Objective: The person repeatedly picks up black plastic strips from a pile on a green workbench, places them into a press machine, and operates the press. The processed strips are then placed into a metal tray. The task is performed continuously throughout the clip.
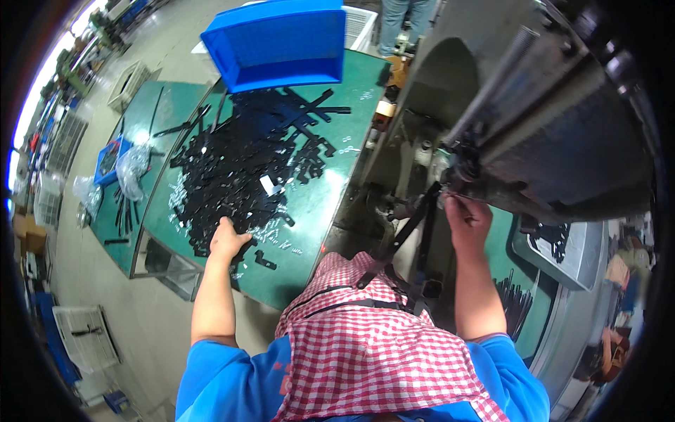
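My left hand (pixel 228 240) reaches into the near edge of a heap of flat black metal strips (pixel 239 155) on a green table. Its thumb and forefinger are spread apart over the parts; the other fingertips are hidden. My right hand (pixel 469 219) is raised under the dark machine head (pixel 464 165), its fingers closed at the upper end of a long black metal bar (pixel 424 235). A second black bar (pixel 394 246) slants from the same spot down toward my lap. The fingertips are partly hidden against the machine.
A blue bin (pixel 281 49) lies tipped at the heap's far side. Small shiny rivet-like pieces (pixel 281 243) are scattered around the heap. On the right are a grey tray (pixel 576 257) of black parts and several upright strips (pixel 517 302). A person's legs (pixel 406 24) show beyond the table.
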`<state>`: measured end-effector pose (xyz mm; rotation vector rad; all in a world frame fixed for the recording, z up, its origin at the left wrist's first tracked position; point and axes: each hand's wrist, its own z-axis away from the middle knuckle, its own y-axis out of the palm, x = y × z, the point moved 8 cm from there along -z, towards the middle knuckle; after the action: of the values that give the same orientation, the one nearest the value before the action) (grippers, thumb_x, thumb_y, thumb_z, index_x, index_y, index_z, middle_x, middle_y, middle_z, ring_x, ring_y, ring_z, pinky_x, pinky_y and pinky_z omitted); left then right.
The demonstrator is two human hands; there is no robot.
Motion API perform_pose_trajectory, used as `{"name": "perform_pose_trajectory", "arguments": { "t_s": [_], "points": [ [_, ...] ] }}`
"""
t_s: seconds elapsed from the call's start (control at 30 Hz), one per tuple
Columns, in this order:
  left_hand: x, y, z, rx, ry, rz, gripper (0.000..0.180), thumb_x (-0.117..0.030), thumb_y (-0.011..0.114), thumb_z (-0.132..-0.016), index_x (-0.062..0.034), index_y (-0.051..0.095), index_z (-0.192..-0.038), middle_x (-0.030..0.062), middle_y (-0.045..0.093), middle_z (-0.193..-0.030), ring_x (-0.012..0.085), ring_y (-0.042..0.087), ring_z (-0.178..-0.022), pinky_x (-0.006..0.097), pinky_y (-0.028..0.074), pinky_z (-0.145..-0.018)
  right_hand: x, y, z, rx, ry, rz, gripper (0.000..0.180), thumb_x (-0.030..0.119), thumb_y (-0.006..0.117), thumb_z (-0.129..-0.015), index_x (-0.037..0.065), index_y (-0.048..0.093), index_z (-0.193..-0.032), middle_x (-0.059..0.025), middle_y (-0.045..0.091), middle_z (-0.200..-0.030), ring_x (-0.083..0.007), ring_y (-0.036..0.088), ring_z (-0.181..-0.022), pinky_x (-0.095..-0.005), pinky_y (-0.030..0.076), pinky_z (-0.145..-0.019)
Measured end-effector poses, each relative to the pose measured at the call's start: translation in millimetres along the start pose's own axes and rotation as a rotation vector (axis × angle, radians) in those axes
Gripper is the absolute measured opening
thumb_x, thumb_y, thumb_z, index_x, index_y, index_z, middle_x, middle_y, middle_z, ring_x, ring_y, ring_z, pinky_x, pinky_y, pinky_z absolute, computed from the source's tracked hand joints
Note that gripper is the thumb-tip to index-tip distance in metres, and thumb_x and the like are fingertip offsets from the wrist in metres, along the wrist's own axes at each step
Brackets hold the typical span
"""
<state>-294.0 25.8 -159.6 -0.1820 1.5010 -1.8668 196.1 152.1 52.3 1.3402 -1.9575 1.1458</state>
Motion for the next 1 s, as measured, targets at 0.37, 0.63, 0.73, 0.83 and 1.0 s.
{"name": "perform_pose_trajectory", "arguments": {
  "t_s": [0.37, 0.63, 0.73, 0.83, 1.0],
  "points": [
    [-28, -33, 12, 0.078, 0.130, 0.555, 0.019, -0.015, 0.064, -0.077, 0.0012, 0.054, -0.076, -0.0002, 0.045, -0.058, 0.0086, 0.040, -0.054, 0.027, 0.034, -0.050, 9, 0, -7, 0.020, -0.033, 0.088, 0.012, 0.006, 0.070, -0.074, 0.002, 0.067, -0.085, -0.0041, 0.064, -0.072, -0.0110, 0.057, -0.063, -0.0236, 0.044, -0.061],
    [-190, -90, 61, 0.255, 0.508, 0.807, 0.016, -0.014, 0.064, -0.076, -0.0006, 0.060, -0.084, -0.0025, 0.054, -0.072, 0.0055, 0.046, -0.065, 0.021, 0.038, -0.060, 42, 4, -21, 0.165, -0.294, 0.374, 0.015, 0.012, 0.068, -0.073, 0.008, 0.067, -0.088, -0.0110, 0.065, -0.085, -0.0307, 0.062, -0.078, -0.0364, 0.048, -0.069],
    [-252, -85, 73, 0.476, 0.562, 0.874, 0.018, -0.017, 0.061, -0.081, 0.0000, 0.060, -0.086, -0.0010, 0.055, -0.074, 0.0066, 0.047, -0.069, 0.023, 0.040, -0.062, 38, 5, -21, 0.137, -0.275, 0.296, 0.016, 0.012, 0.068, -0.073, 0.009, 0.067, -0.089, -0.0109, 0.065, -0.083, -0.0305, 0.062, -0.077, -0.0363, 0.048, -0.068],
    [-313, -87, 87, 0.475, 0.855, 0.741, 0.019, -0.021, 0.059, -0.083, -0.0021, 0.057, -0.083, -0.0050, 0.047, -0.068, 0.0041, 0.040, -0.060, 0.021, 0.033, -0.053, 19, 15, -18, 0.243, -0.111, 0.261, 0.019, 0.014, 0.069, -0.073, 0.009, 0.066, -0.091, -0.0122, 0.064, -0.086, -0.0313, 0.061, -0.082, -0.0376, 0.047, -0.071],
    [-382, -65, 81, 0.617, 0.820, 0.642, 0.022, -0.021, 0.058, -0.082, 0.0009, 0.060, -0.087, 0.0029, 0.057, -0.069, 0.0107, 0.051, -0.067, 0.027, 0.042, -0.061, -2, -3, -17, 0.096, -0.008, 0.106, 0.028, 0.016, 0.067, -0.078, 0.002, 0.059, -0.101, -0.0082, 0.062, -0.093, -0.0203, 0.058, -0.087, -0.0345, 0.046, -0.073]
  ]
}}
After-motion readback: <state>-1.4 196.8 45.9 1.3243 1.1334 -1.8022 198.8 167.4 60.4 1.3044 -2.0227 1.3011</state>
